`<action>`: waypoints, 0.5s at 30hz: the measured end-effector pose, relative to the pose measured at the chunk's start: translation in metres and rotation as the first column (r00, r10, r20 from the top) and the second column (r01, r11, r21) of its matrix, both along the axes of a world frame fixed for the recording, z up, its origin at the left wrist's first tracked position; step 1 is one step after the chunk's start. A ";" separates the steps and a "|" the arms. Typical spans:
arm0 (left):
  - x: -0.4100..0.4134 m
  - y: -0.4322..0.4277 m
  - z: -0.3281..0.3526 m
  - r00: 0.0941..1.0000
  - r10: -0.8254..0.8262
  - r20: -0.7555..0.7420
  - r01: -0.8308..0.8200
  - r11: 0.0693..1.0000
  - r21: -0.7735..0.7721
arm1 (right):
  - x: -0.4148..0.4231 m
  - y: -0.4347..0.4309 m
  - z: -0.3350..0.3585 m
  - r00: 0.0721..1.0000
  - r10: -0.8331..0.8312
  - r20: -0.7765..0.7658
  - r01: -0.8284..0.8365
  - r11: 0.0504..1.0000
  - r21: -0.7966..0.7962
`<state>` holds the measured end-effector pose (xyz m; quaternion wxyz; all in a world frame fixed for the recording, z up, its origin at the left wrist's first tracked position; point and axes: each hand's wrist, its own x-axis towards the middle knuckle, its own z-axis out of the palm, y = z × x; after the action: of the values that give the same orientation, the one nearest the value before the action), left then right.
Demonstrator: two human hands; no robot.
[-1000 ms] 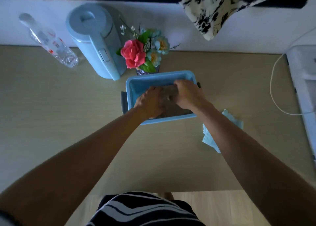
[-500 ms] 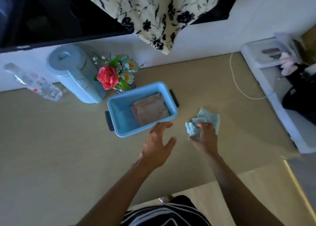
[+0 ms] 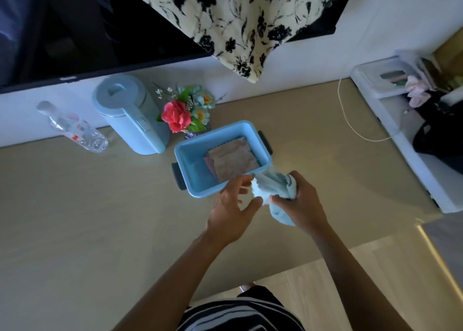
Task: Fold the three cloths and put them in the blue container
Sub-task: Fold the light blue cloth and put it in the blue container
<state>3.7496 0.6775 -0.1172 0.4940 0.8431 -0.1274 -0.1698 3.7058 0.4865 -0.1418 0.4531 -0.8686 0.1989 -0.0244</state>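
Observation:
The blue container [image 3: 190,152] stands on the table with a folded beige cloth [image 3: 235,159] inside, lying over a pink cloth [image 3: 209,162] whose edge shows at its left. Just in front of the container's near right corner, my right hand [image 3: 300,203] grips a crumpled light blue cloth [image 3: 271,186] lifted off the table. My left hand [image 3: 231,210] is right beside it, fingers spread and touching the cloth's left edge.
A light blue kettle [image 3: 130,115], a plastic water bottle [image 3: 75,127] and a flower arrangement [image 3: 185,114] stand behind the container. A white cable [image 3: 350,125] runs to a white unit [image 3: 400,120] on the right. A floral fabric [image 3: 238,17] hangs above.
Both hands left the container. My right hand picked the light blue cloth up from the table and brought it toward the left hand, which now meets it.

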 end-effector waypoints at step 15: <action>0.021 0.180 0.069 0.894 0.437 -0.097 -0.441 0.822 -0.362 | 0.051 0.189 0.098 0.956 0.150 0.253 -0.253 0.858 0.448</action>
<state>3.7709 0.8575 -0.0485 0.6719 0.7389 0.0424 -0.0284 3.7572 0.6754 -0.0440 0.6707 -0.7393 0.0575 -0.0186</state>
